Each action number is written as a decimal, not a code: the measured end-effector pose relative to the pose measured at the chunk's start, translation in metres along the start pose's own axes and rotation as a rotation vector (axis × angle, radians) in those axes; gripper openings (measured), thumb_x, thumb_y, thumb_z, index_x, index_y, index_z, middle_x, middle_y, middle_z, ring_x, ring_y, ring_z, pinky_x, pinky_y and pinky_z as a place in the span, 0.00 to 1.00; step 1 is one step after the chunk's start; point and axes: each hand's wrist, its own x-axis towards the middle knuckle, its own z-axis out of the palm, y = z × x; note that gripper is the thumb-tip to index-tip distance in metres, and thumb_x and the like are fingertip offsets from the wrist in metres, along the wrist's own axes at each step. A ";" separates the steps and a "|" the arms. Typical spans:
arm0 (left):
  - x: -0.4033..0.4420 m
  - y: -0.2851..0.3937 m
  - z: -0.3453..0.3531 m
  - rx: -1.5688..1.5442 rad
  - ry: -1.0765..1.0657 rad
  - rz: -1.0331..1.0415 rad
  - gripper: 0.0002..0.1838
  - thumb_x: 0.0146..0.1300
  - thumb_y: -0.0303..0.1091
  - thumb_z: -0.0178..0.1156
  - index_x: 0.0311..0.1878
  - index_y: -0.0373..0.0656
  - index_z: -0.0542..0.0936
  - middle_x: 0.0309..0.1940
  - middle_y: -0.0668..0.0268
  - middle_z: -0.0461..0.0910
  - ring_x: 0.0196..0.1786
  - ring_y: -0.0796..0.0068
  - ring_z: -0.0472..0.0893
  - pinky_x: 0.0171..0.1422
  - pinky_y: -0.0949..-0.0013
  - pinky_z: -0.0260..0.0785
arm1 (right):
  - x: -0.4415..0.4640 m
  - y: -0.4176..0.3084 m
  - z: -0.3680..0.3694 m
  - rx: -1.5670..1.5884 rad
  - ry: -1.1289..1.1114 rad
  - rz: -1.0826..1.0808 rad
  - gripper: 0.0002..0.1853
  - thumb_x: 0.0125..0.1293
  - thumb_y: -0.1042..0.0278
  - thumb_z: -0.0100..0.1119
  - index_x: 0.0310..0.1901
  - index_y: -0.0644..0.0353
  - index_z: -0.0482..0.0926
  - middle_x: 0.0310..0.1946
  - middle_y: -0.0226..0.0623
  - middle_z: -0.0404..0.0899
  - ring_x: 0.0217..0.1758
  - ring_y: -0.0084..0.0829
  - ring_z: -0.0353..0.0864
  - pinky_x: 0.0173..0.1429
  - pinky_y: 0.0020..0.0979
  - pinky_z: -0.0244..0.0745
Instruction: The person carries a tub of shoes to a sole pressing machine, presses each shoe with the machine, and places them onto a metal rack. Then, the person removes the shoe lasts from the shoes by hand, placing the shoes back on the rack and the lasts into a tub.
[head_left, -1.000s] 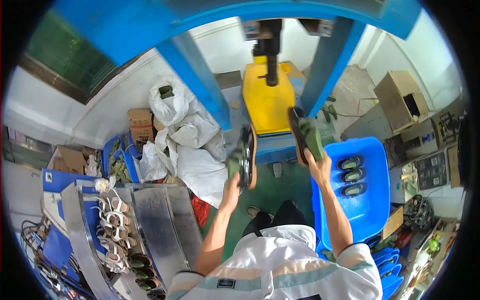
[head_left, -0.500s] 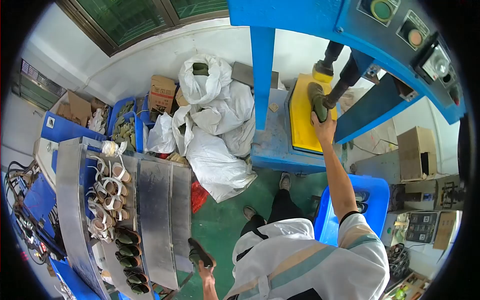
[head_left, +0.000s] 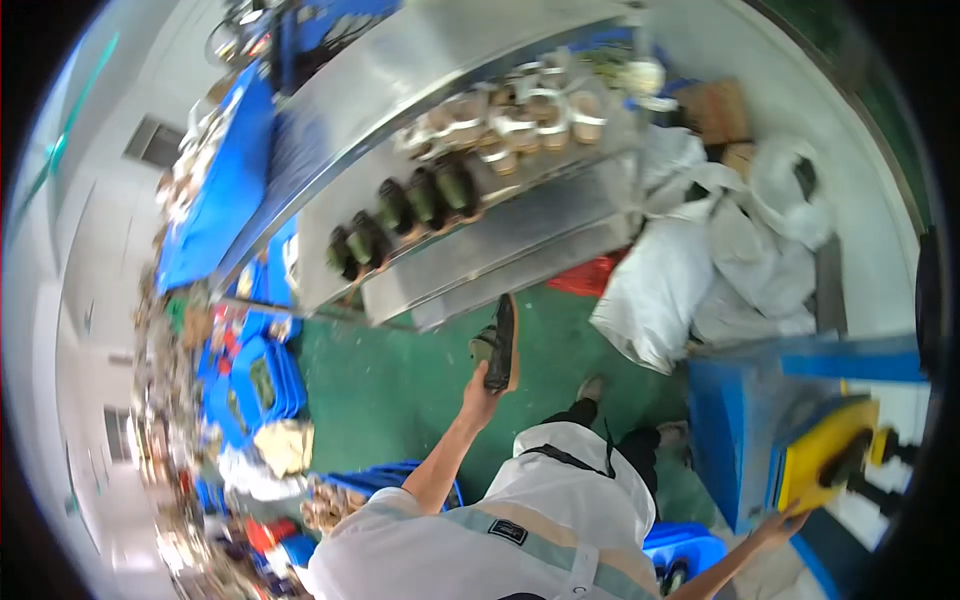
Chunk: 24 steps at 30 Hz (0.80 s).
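My left hand (head_left: 480, 397) is closed round the heel end of a dark green shoe (head_left: 503, 345) with a brown sole edge, held over the green floor below the metal rack. At the lower right, my right hand (head_left: 778, 528) is at the near edge of the yellow pad (head_left: 805, 470) of the blue press; its fingers are blurred. A dark shoe (head_left: 846, 458) lies on that pad beneath the black press arms, apart from my right hand. Dark green shoes (head_left: 425, 198) stand in a row on the metal rack, beside white sandals (head_left: 540, 115).
White sacks (head_left: 655, 290) lie against the wall at the right, near a cardboard box (head_left: 715, 110). A blue tub (head_left: 685, 542) with shoes stands beside my right arm. Stacked blue baskets (head_left: 255, 390) are at the left. The metal rack (head_left: 480, 260) spans the upper middle.
The view has swung left towards the rack. The shoe from my right hand now lies on the yellow pad, and that hand has drawn back to its edge. My left hand still holds its shoe.
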 end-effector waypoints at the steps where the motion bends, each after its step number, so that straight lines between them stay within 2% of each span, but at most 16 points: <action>1: -0.008 0.017 0.002 0.007 0.014 0.037 0.20 0.73 0.49 0.50 0.58 0.44 0.74 0.50 0.68 0.79 0.50 0.73 0.79 0.51 0.64 0.71 | -0.009 0.037 0.003 -0.058 0.025 -0.039 0.28 0.69 0.46 0.58 0.61 0.59 0.77 0.57 0.47 0.78 0.55 0.41 0.80 0.61 0.36 0.74; 3: -0.004 0.035 -0.030 0.030 -0.013 0.123 0.21 0.73 0.51 0.51 0.57 0.45 0.75 0.47 0.70 0.81 0.47 0.76 0.79 0.47 0.65 0.70 | -0.062 -0.005 -0.003 -0.141 0.005 0.004 0.24 0.70 0.50 0.58 0.58 0.61 0.79 0.52 0.44 0.82 0.53 0.36 0.81 0.55 0.36 0.78; 6: -0.026 0.089 -0.046 0.049 0.126 0.260 0.22 0.71 0.53 0.52 0.55 0.46 0.76 0.45 0.70 0.81 0.46 0.76 0.79 0.48 0.66 0.71 | -0.101 0.007 0.010 -0.109 -0.137 -0.183 0.20 0.70 0.54 0.59 0.57 0.58 0.81 0.52 0.42 0.82 0.47 0.37 0.82 0.50 0.34 0.78; 8: -0.015 0.109 -0.086 0.044 0.195 0.400 0.27 0.71 0.53 0.53 0.59 0.39 0.73 0.49 0.65 0.80 0.50 0.71 0.79 0.55 0.62 0.70 | -0.130 -0.001 0.029 0.019 -0.318 -0.240 0.16 0.71 0.63 0.58 0.56 0.63 0.80 0.50 0.42 0.82 0.48 0.32 0.82 0.53 0.31 0.77; 10: -0.018 0.137 -0.096 0.066 0.352 0.461 0.29 0.71 0.54 0.52 0.60 0.35 0.72 0.51 0.62 0.79 0.52 0.69 0.79 0.55 0.60 0.71 | -0.166 -0.024 0.055 0.345 -0.580 -0.102 0.15 0.70 0.67 0.60 0.54 0.64 0.80 0.48 0.41 0.82 0.46 0.29 0.80 0.52 0.30 0.75; 12: -0.011 0.154 -0.128 0.111 0.524 0.524 0.32 0.68 0.56 0.54 0.59 0.33 0.73 0.51 0.60 0.79 0.53 0.68 0.79 0.54 0.60 0.71 | -0.197 -0.047 0.065 0.491 -0.877 -0.124 0.13 0.70 0.68 0.58 0.53 0.65 0.80 0.45 0.41 0.83 0.42 0.27 0.80 0.46 0.28 0.75; 14: 0.003 0.179 -0.161 0.165 0.688 0.580 0.34 0.67 0.58 0.56 0.58 0.32 0.74 0.50 0.59 0.79 0.50 0.67 0.79 0.52 0.61 0.72 | -0.210 -0.053 0.075 0.361 -1.108 -0.138 0.13 0.71 0.69 0.57 0.53 0.65 0.80 0.42 0.39 0.84 0.38 0.24 0.80 0.41 0.25 0.75; 15: 0.015 0.205 -0.175 0.224 0.673 0.598 0.35 0.66 0.59 0.56 0.57 0.31 0.74 0.49 0.58 0.80 0.49 0.67 0.80 0.50 0.62 0.73 | -0.228 -0.055 0.077 0.298 -1.209 -0.127 0.13 0.71 0.69 0.57 0.52 0.65 0.80 0.40 0.38 0.84 0.36 0.23 0.80 0.39 0.24 0.74; 18: 0.049 0.249 -0.228 0.366 0.678 0.585 0.37 0.64 0.60 0.57 0.55 0.29 0.75 0.46 0.58 0.80 0.45 0.67 0.80 0.47 0.63 0.73 | -0.256 -0.050 0.073 0.286 -1.164 -0.140 0.13 0.71 0.66 0.57 0.51 0.64 0.80 0.36 0.36 0.85 0.32 0.21 0.80 0.34 0.21 0.73; 20: 0.092 0.282 -0.257 0.438 0.729 0.595 0.37 0.63 0.61 0.57 0.54 0.29 0.76 0.45 0.57 0.81 0.43 0.67 0.80 0.44 0.64 0.74 | -0.271 -0.043 0.073 0.337 -1.116 0.054 0.14 0.70 0.64 0.59 0.51 0.63 0.81 0.36 0.35 0.84 0.32 0.21 0.79 0.33 0.22 0.73; 21: 0.109 0.299 -0.257 0.446 0.751 0.574 0.38 0.63 0.61 0.57 0.56 0.29 0.76 0.46 0.56 0.81 0.45 0.65 0.81 0.46 0.64 0.73 | -0.284 -0.040 0.073 0.370 -1.088 0.160 0.15 0.70 0.63 0.59 0.51 0.63 0.81 0.35 0.35 0.84 0.32 0.21 0.79 0.33 0.22 0.73; 24: 0.170 0.350 -0.272 0.500 0.813 0.549 0.39 0.63 0.61 0.58 0.59 0.29 0.75 0.48 0.54 0.81 0.48 0.62 0.81 0.52 0.62 0.72 | -0.314 -0.043 0.075 0.261 -1.053 0.189 0.16 0.69 0.61 0.60 0.51 0.63 0.81 0.36 0.36 0.84 0.32 0.22 0.79 0.33 0.24 0.75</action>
